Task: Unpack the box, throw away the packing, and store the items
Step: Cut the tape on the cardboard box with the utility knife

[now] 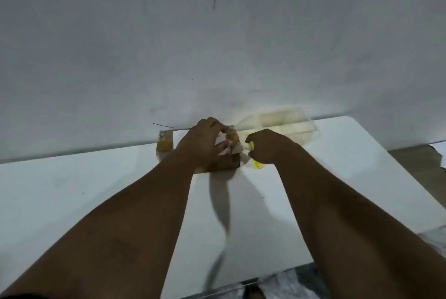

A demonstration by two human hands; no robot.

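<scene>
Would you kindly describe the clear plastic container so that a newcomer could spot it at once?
Start at the white table and follow its far edge along the grey wall. Just beyond the right hand, against that wall, lies the clear plastic container. It is wide, flat and see-through with pale contents, unlike the small brown box under the left hand.

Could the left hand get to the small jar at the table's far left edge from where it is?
Probably yes. The left hand sits on the cardboard box, with the jar just beside it and nothing between.

Matt brown cardboard box (228, 162), clear glossy plastic container (284, 122), smooth white table (96, 190)
</scene>
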